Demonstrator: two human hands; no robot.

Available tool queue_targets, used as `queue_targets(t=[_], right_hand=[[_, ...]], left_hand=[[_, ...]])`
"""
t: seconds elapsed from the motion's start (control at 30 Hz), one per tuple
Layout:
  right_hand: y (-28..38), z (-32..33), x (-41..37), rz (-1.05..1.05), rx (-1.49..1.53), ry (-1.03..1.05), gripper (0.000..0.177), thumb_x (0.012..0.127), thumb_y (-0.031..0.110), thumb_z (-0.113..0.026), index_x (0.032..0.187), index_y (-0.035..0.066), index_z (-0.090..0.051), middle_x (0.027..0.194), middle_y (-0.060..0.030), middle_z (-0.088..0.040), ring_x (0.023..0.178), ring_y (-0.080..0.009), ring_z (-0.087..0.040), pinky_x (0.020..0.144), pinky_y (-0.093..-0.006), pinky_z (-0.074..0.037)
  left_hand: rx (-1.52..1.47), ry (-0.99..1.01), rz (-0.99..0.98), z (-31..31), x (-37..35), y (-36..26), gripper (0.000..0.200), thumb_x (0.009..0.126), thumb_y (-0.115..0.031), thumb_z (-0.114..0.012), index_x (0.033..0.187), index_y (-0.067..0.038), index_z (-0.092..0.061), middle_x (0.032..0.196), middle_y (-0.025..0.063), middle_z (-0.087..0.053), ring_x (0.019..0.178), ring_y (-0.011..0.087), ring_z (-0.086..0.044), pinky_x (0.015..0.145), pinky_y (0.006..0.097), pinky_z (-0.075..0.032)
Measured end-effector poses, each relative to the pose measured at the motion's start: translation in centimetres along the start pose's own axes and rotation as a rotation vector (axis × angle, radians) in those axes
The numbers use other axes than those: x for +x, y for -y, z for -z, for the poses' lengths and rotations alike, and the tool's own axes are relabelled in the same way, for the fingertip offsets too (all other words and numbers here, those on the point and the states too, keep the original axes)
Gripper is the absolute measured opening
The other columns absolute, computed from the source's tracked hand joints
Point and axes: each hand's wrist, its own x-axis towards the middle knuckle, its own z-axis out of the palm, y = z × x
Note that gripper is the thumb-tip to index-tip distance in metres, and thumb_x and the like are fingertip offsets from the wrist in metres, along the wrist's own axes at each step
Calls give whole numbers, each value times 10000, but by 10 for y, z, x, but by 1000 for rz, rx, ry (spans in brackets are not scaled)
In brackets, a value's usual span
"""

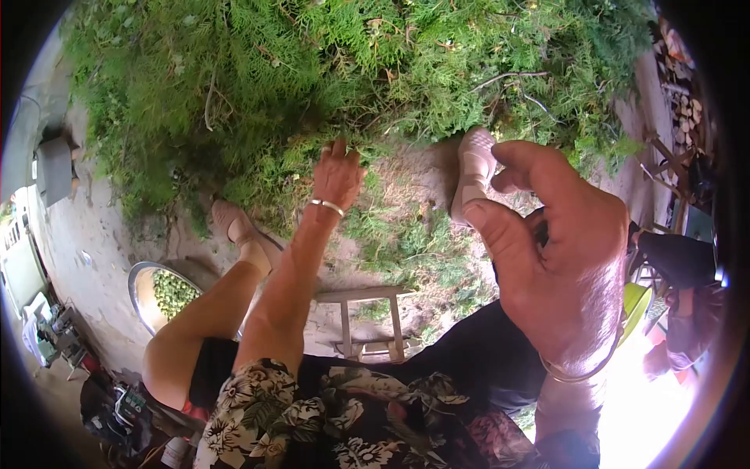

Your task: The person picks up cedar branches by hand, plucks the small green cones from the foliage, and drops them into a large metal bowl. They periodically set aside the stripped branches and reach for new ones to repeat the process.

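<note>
A big heap of green, scaly-leaved evergreen branches [437, 55] fills the upper part of the head view. At its near edge is my left hand [338, 176], with a bracelet on the wrist. Its fingers bend down toward the sprigs, tips hidden; what they grip cannot be made out. My right hand [566, 250] is raised close to the camera, clear of the heap. Thumb and forefinger curve toward each other with a gap between them, and nothing shows there. Its palm is hidden. Left of my knee, a round basin [139, 293] holds small green pieces [176, 293].
Between my legs stands a low wooden frame [363, 295]. My shoes [475, 148] touch the heap's edge, with loose sprigs [422, 246] on the ground. Another person's dark-clothed leg [676, 254] is at right, by a yellow-green rim [637, 305]. Stacked firewood [687, 117] lies beyond.
</note>
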Motion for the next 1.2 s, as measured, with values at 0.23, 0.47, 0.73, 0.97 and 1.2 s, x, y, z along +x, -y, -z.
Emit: queue_targets(t=[0.23, 0.47, 0.73, 0.97, 1.2], right_hand=[[9, -5, 7, -23, 46, 19, 308, 747, 72, -701, 1001, -51, -578, 815, -212, -636, 712, -321, -647, 617, -351, -498], [8, -12, 11, 84, 67, 19, 199, 749, 56, -663, 884, -50, -562, 710, -232, -605, 666, -405, -613, 587, -434, -473], [22, -22, 30, 61, 512, -144, 201, 839, 137, -578, 831, -61, -616, 746, -250, -632, 750, -366, -644, 660, -422, -493], [60, -14, 32, -161, 1663, 385, 324, 921, 312, -553, 922, -9, -596, 795, -62, -622, 731, -131, -565, 673, -305, -464], [52, -25, 47, -86, 1772, 390, 170, 772, 149, -702, 711, 18, -612, 716, -49, -616, 656, -143, -565, 633, -294, -457]], left_hand=[[406, 73, -362, 2, 34, 18, 37, 696, -39, -627, 722, -14, -636, 947, 145, -605, 1025, 336, -535, 657, 394, -508], [-981, 133, 204, 117, 37, 2, 224, 795, -147, -709, 672, 11, -608, 599, 22, -571, 483, 125, -550, 428, 269, -436], [-1846, 232, -47, 275, -13, -48, 155, 867, -127, -607, 911, 15, -564, 889, 91, -616, 770, 199, -627, 612, 294, -512], [-2130, 427, -373, 309, -67, -81, 275, 913, -233, -537, 960, 37, -515, 991, 210, -604, 894, 318, -634, 766, 414, -548], [-2141, 385, -336, 303, -73, -85, 177, 924, -127, -518, 981, 34, -564, 1083, 90, -583, 948, 204, -582, 818, 368, -478]])
